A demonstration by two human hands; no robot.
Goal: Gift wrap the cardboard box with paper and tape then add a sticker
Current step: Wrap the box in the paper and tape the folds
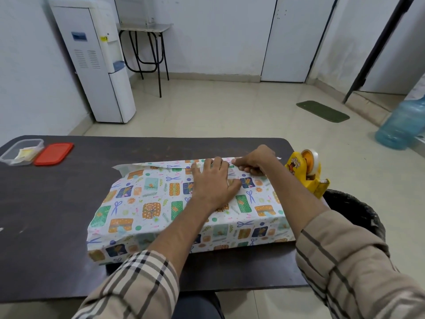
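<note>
A dark brown table fills the foreground, with a person seated at its near edge. At the table's far left corner sits a clear plastic container holding some pale yellowish sheets, and its red lid lies flat just beside it on the right.

Behind these, on the tiled floor against the wall, stands a white water dispenser. To its right is a small side table on black metal legs.

In the middle of the dark table lies a wide, flat box. It is covered in wrapping paper printed with gifts, scissors and leaves on white. Along the far edge a flap of the paper is folded over the top, and its white underside shows at the left end.

The left hand, reaching out of a beige checked sleeve, lies flat on top of the box. Its fingers are straight and spread, pressing the paper down near the folded flap.

The right hand is just beyond and to the right of it, at the far edge of the box. Its fingers are curled against the fold. I cannot tell whether they grasp the paper or only press on it.

Right of that hand, at the table's right end, stands a yellow tape dispenser with a roll of clear tape in it. A black waste bin stands on the floor below it. Farther back lie a dark green floor mat and a large blue water bottle.
</note>
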